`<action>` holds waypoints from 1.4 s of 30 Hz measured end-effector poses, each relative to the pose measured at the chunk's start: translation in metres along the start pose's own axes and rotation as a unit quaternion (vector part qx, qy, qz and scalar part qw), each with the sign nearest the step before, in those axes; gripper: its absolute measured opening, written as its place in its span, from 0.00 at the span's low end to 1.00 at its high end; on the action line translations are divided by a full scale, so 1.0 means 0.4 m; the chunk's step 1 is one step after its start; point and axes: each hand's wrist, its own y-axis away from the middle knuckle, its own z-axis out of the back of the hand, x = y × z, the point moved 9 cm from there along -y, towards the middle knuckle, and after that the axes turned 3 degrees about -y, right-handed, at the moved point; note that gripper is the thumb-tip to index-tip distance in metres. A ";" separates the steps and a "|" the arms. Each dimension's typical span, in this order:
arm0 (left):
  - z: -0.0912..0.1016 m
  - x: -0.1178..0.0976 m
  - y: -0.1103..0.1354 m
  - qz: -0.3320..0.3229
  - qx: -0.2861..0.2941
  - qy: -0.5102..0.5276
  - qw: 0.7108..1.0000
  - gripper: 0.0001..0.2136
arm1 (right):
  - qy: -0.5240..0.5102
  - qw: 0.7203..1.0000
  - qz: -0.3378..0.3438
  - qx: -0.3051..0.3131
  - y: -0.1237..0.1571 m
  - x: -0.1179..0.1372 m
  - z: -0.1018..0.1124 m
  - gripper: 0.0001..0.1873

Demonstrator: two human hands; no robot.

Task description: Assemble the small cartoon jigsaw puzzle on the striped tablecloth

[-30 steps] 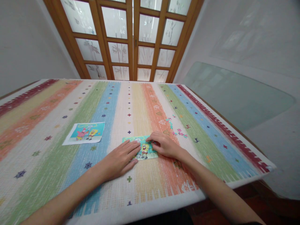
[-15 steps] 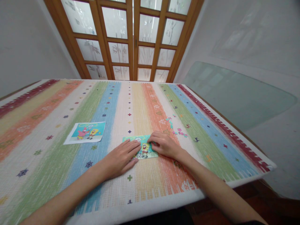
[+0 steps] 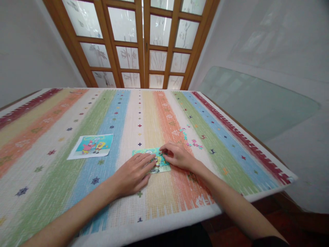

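A small cartoon jigsaw puzzle [image 3: 164, 164] with a yellow sponge figure on teal lies flat near the table's front. My left hand [image 3: 137, 169] rests flat over its left part, fingers stretched out and covering some of the picture. At the upper right of the puzzle, my right hand [image 3: 176, 156] pinches thumb and index finger together over the surface. A tiny puzzle piece [image 3: 161, 153] seems to be at those fingertips, mostly hidden by them. Loose teal and pink puzzle pieces [image 3: 194, 144] lie scattered beyond my right hand.
A printed paper picture [image 3: 89, 146] with similar cartoon figures lies to the left. A striped, patterned cloth [image 3: 123, 137] covers the table. Wooden glass-paned doors [image 3: 144, 44] stand behind it, and a greenish glass panel [image 3: 257, 99] is at the right wall.
My right fingertips have shifted slightly left over the puzzle and come together. My left fingers reach a little further across the sponge figure. The whole view has moved slightly.
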 end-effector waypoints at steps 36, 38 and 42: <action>-0.053 -0.066 -0.066 0.038 0.048 -0.003 0.998 0.30 | 0.030 0.997 -0.018 -0.070 0.011 0.022 -0.007 0.12; -0.051 -0.066 -0.066 0.037 0.044 -0.001 0.998 0.30 | 0.018 0.996 -0.032 -0.078 0.010 0.017 -0.004 0.11; -0.049 -0.064 -0.065 0.035 0.036 0.001 0.999 0.30 | -0.020 0.993 -0.084 -0.084 0.004 -0.003 0.000 0.08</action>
